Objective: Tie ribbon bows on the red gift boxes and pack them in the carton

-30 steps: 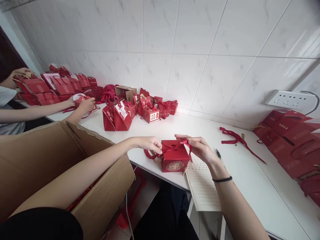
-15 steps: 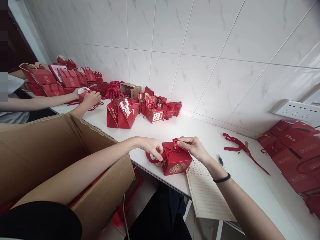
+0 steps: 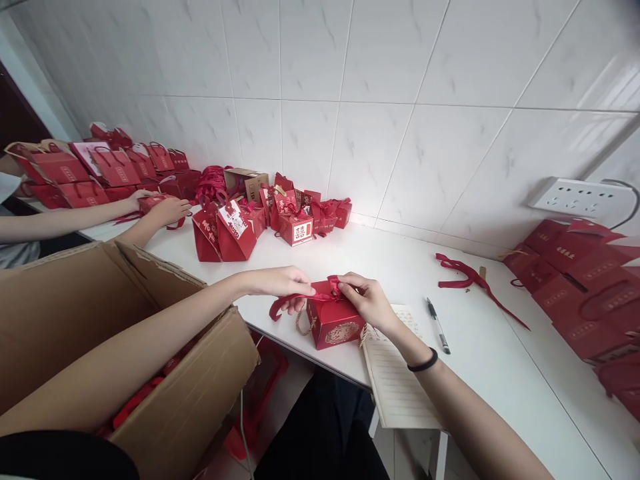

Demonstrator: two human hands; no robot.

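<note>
**Two hands on the ribbon of a small red box at the table edge**

A small red cardboard gift box [image 3: 334,321] with a gold emblem on its front stands on the white table [image 3: 400,267], close to the near edge. The left hand [image 3: 280,283] has its fingers pinched together on a red satin ribbon [image 3: 290,301] that runs off the box top to the left and droops over the table edge. The right hand [image 3: 364,300] pinches the same ribbon at the box lid, fingertips closed on it just above the flap (a black band sits on that wrist).

Touching the box on its right lies an open lined paper notebook [image 3: 395,380], overhanging the table edge, and just beyond it a black pen [image 3: 438,325]. A loose red ribbon strip [image 3: 473,283] lies farther right, well apart. Flat red paper bags [image 3: 585,287] pile up at the far right under a white wall socket strip [image 3: 580,198].

To the left, a large open brown cardboard carton [image 3: 150,347] stands under the left forearm. Behind, against the tiled wall, a cluster of finished red gift boxes [image 3: 265,217] crowds the table. At far left, another person's hand [image 3: 170,210] rests on red items beside more red bags [image 3: 90,173].
</note>
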